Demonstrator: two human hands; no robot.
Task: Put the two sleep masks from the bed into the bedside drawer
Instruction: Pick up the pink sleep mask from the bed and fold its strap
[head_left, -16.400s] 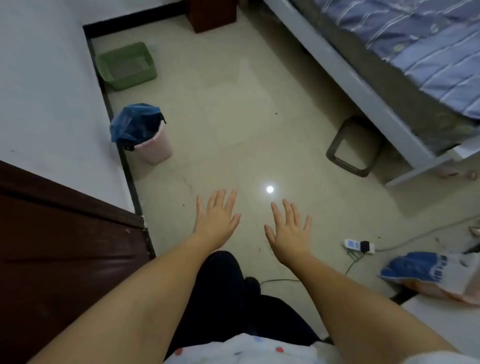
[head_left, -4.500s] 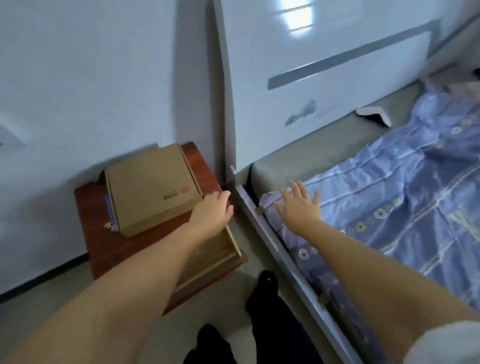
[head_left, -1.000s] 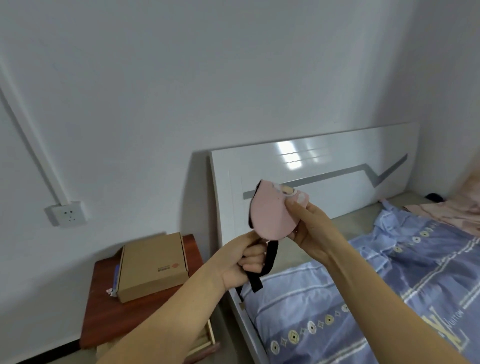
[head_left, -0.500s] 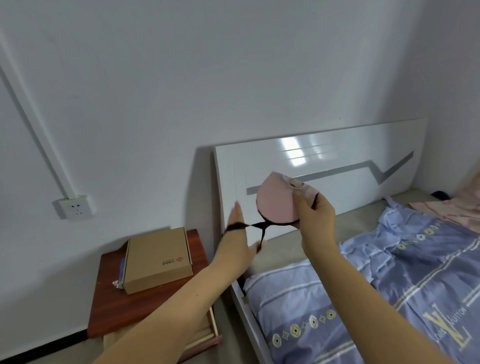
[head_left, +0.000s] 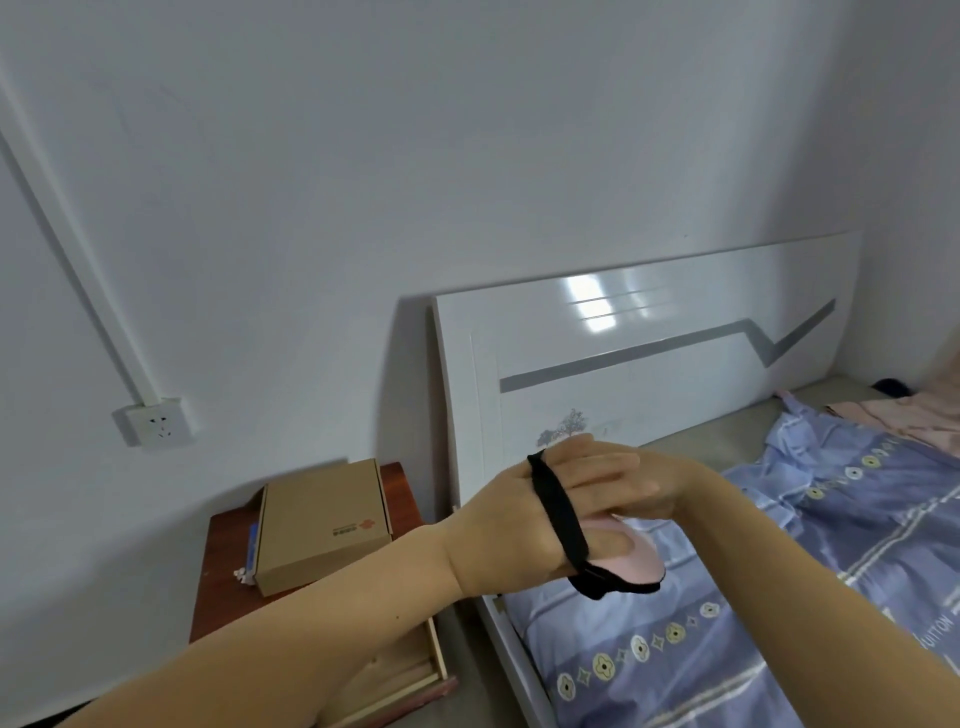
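The pink sleep mask (head_left: 636, 558) is up in the air, over the near corner of the bed (head_left: 753, 597), and not in the drawer yet. Only its lower pink part shows, under the left hand (head_left: 524, 525). Its black strap (head_left: 558, 512) goes over the back of the left hand like a loop and hangs down in a small bend just below the mask.

The left hand's fingers lie close together, with the thumb pressed on the pink cloth. The right hand (head_left: 623, 486) is just behind the left one and touches it. Its fingers look flat and close together, but they are blurry, so I cannot tell if they pinch the mask.

The second mask may be the dark thing far off by the headboard, but it is too small to tell.

Down at the left is the red-brown bedside table (head_left: 223, 566). Its drawer (head_left: 410, 670) is pulled out, and the light wood front edge shows (the left arm hides most of the inside). The drawer's right side is near the white bed frame (head_left: 511, 644), with a thin strip of floor between them.

A brown cardboard box (head_left: 322, 525) lies flat on the table top and covers most of it. The white headboard (head_left: 623, 374) stands against the wall. A wall socket (head_left: 156, 428) sits on the wall, well apart from the table.
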